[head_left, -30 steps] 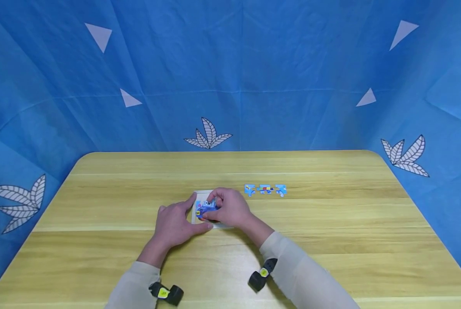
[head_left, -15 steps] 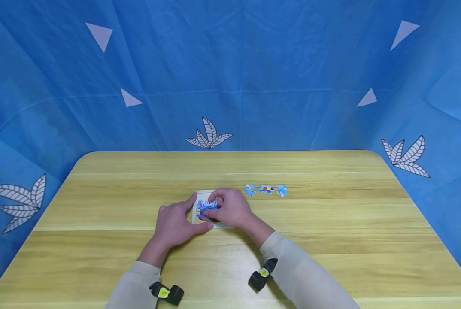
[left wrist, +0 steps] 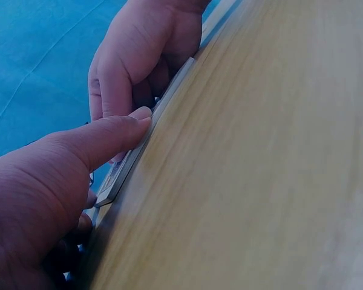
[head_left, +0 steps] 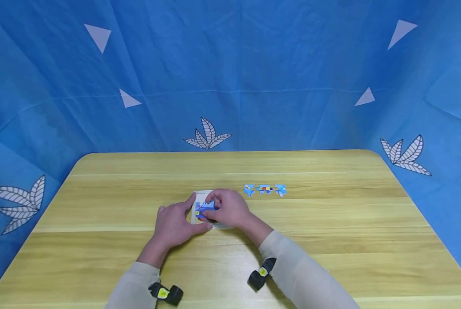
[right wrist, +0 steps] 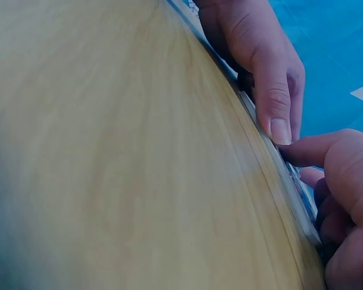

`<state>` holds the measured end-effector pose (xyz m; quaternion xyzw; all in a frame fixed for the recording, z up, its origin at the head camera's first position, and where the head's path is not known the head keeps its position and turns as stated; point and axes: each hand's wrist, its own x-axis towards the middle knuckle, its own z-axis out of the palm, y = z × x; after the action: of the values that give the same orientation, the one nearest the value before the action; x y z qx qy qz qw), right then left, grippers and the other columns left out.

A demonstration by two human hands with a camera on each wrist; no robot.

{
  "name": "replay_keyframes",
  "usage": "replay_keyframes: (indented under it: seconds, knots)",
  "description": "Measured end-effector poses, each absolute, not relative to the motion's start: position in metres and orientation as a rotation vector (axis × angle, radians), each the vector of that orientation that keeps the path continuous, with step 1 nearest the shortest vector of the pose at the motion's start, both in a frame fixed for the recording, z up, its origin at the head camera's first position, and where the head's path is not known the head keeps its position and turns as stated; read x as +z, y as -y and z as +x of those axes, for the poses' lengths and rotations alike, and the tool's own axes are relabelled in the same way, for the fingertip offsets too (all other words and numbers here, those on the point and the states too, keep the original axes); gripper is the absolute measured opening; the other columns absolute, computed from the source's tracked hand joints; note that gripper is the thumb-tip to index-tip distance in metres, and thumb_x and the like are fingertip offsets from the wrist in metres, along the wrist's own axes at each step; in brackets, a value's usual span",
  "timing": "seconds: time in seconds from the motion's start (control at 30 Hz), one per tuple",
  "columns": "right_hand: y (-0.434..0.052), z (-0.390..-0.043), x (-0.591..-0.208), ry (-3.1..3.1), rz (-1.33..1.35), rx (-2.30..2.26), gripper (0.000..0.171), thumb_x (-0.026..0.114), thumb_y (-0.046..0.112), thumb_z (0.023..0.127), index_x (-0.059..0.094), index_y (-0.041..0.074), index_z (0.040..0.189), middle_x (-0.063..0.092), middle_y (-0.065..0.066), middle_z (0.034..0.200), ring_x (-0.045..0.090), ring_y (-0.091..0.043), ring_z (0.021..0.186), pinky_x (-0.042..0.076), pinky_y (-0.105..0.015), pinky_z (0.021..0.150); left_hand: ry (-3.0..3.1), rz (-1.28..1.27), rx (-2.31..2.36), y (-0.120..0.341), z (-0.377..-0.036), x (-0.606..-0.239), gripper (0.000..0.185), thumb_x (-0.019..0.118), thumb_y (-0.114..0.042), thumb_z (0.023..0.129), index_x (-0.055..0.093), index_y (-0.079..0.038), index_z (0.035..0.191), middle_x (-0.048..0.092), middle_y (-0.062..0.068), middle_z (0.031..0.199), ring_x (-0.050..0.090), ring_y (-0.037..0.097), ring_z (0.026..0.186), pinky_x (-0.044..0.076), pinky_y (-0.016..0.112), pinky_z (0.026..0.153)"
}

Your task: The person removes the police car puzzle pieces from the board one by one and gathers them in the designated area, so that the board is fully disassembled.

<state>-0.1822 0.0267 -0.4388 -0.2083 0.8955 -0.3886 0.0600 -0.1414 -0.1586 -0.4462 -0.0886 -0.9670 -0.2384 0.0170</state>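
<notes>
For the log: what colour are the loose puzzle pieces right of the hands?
Mostly light blue loose puzzle pieces, red and yellow touches; head view.

Puzzle tray [head_left: 200,195]: laid at the centre of the table [head_left: 331,240], flanked by left hand [head_left: 174,225] and right hand [head_left: 230,209]. Three loose puzzle pieces [head_left: 265,189]: set in a row behind and right of it.

1. The bench [head_left: 331,240] is pale yellow wood with lengthwise grain streaks.
2. The puzzle tray [head_left: 198,195] is white, its picture mainly dark blue with red and yellow spots.
3. The three loose puzzle pieces [head_left: 265,189] are light blue; the middle one carries red and yellow.
4. The backdrop cloth [head_left: 230,77] is bright blue, printed with white triangles and outlined white leaf sprigs.
5. The sleeves [head_left: 292,274] are beige.
6. The wrist cameras [head_left: 259,277] are black with yellow stickers.
</notes>
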Motion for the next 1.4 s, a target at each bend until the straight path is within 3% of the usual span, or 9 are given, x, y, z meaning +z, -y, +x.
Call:
replay_keyframes:
  seconds: [0.7,0.9,1.27,1.4]
  knots:
    - [-0.036,-0.175,-0.436,-2.671,-0.664,-1.350,0.020,0.077,0.027,0.078,0.068,0.015,0.091,0.039,0.005,0.052,0.035,-0.008,0.047,0.033,-0.025,0.051,3.001,-0.268,-0.720,0.158,-0.142,-0.448,0.108,0.063,-0.081,0.058,0.044,-0.014,0.141,0.068,0.005,0.102,0.059,0.019,0.086,0.025,0.035,0.067]
    - [-0.049,-0.173,-0.437,-2.627,-0.607,-1.386,0.019,0.076,0.026,0.079,0.068,0.017,0.094,0.036,0.004,0.050,0.032,-0.008,0.043,0.034,-0.027,0.050,3.014,-0.256,-0.722,0.158,-0.143,-0.448,0.108,0.063,-0.081,0.059,0.043,-0.014,0.141,0.065,0.007,0.113,0.059,0.020,0.091,0.025,0.035,0.069]
    - [-0.077,-0.164,-0.436,-2.598,-0.584,-1.462,0.020,0.078,0.020,0.078,0.068,0.014,0.094,0.031,0.006,0.051,0.029,-0.007,0.046,0.041,-0.031,0.066,3.022,-0.228,-0.768,0.157,-0.139,-0.449,0.110,0.064,-0.080,0.057,0.043,-0.013,0.141,0.059,0.009,0.125,0.058,0.024,0.102,0.027,0.038,0.077]
    - [-0.088,-0.163,-0.434,-2.609,-0.566,-1.460,0.020,0.077,0.018,0.078,0.068,0.014,0.096,0.030,0.006,0.052,0.029,-0.007,0.046,0.041,-0.032,0.065,3.021,-0.228,-0.764,0.157,-0.141,-0.448,0.110,0.065,-0.080,0.057,0.043,-0.013,0.142,0.058,0.010,0.126,0.057,0.025,0.105,0.027,0.039,0.078]
